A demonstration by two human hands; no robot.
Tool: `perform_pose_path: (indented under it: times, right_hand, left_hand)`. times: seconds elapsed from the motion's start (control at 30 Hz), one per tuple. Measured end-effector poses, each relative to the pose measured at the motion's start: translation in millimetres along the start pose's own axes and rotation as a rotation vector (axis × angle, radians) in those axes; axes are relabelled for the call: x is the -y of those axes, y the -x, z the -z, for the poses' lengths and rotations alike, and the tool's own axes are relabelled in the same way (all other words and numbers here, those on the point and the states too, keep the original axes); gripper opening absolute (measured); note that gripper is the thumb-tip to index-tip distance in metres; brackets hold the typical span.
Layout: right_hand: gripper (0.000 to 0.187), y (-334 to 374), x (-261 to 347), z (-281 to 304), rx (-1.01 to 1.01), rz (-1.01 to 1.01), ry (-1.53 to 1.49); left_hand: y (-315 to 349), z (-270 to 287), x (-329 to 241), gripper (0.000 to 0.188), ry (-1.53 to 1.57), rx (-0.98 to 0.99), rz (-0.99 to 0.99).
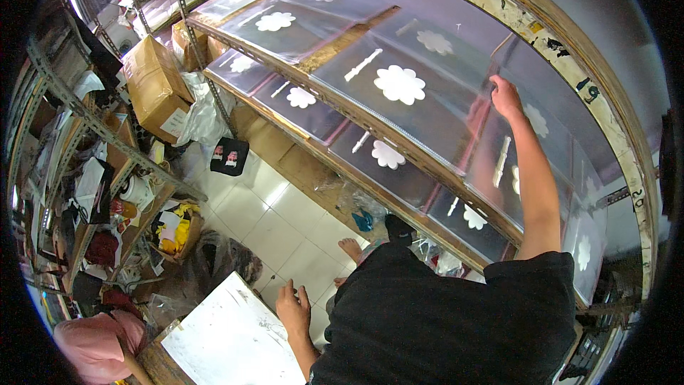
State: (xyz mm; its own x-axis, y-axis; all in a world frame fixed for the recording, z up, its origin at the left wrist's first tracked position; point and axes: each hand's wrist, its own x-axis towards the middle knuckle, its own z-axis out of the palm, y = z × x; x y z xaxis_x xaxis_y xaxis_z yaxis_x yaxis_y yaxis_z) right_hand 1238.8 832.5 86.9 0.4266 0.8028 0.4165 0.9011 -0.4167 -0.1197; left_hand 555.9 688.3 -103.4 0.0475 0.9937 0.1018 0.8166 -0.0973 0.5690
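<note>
My right hand (506, 97) reaches up to the far part of the upper shelf. Its fingers are closed at the edge of a clear plastic sheet (438, 125), which seems pinched there. On the sheets, white scalloped flower shapes (400, 85) and narrow white strips (363, 65) show. Low at my left side, my left hand (293, 309) hangs with its fingers loosely bent and apart, holding nothing. It is nearest to a white board (231, 335) with dark smudges.
A lower shelf (313, 117) carries more such sheets. Cardboard boxes (155, 85) and cluttered metal racks (107, 142) stand at left. A folded black cloth (229, 156) lies by the tiled floor (285, 232). At lower left is a person in a pink top (100, 346).
</note>
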Motion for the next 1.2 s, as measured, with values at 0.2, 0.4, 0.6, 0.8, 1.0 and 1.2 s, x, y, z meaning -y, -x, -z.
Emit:
perform_pose_path:
  times: [0.2, 0.4, 0.6, 0.8, 1.0, 1.2]
  right_hand:
    - [0.032, -34, -5, 24, -0.08, 0.045, -0.29]
    - [0.046, -71, 155, 51, 0.292, 0.315, -0.539]
    - [0.04, -35, 379, 83, 0.729, 0.913, -0.576]
    - [0.034, 69, 551, 69, 0.83, 1.5, -0.669]
    - [0.028, 198, 603, 21, 1.091, 1.655, -0.901]
    - [0.03, 287, 551, -88, 1.635, 1.079, -1.213]
  left_hand:
    - [7, 14, -2, 0.031, 0.02, -0.028, 0.071]
    - [30, 52, -14, 0.032, 0.058, -0.236, 0.154]
    - [94, 84, -35, 0.032, 0.023, -0.47, 0.353]
    - [155, 89, -39, 0.03, -0.127, -0.893, 0.698]
    - [202, 88, -34, 0.03, -0.28, -0.915, 0.892]
    - [213, 98, -24, 0.03, -0.298, -0.932, 0.952]
